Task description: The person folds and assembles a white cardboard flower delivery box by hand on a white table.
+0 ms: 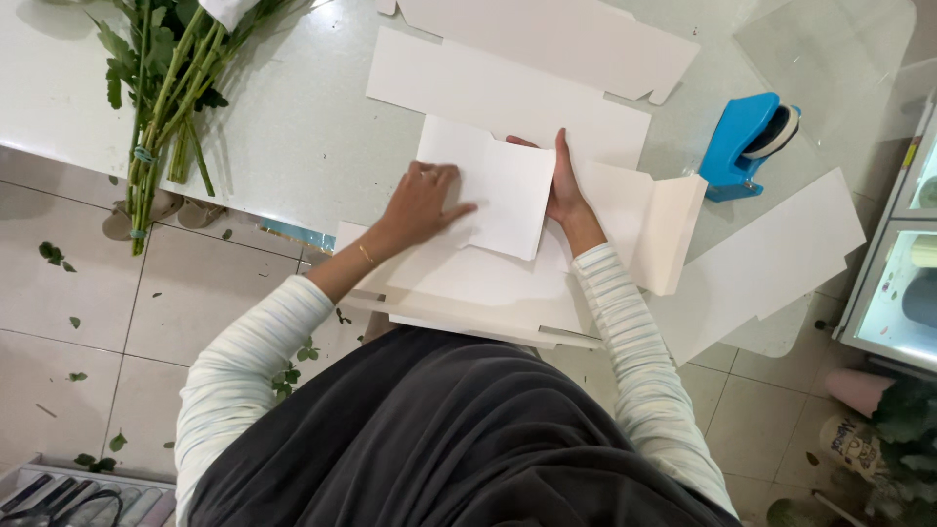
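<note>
- The white cardboard flap (pixel 503 190) lies under both hands, on top of a larger flat white cardboard sheet (pixel 459 283) at the near edge of the table (pixel 303 127).
- Flap orientation: its long axis runs from its top left corner, beyond the left fingertips, toward its lower right corner, near the right wrist. It sits slightly tilted against the table edge.
- Left hand (pixel 422 200): fingers bent, tips and knuckles pressing down on the left part of the flap. Nothing is gripped; the hand rests on top.
- Right hand (pixel 564 190): palm against the right edge of the flap, index finger extended straight away from the body. The other fingers lie under or behind the flap; whether they clasp the edge cannot be told.
- Beside the right wrist, a side panel (pixel 673 234) of the sheet stands folded upward.
- Beyond the fingertips, further flat cardboard pieces (pixel 508 93) lie stacked and overlapping on the table.
- To the right of the right hand, well apart, a blue tape dispenser (pixel 744 141) stands on the table.
- To the left of the left hand, well apart, a bunch of green flower stems (pixel 161 98) hangs over the table edge.
- Open table surface lies between the left fingers and the stems.
</note>
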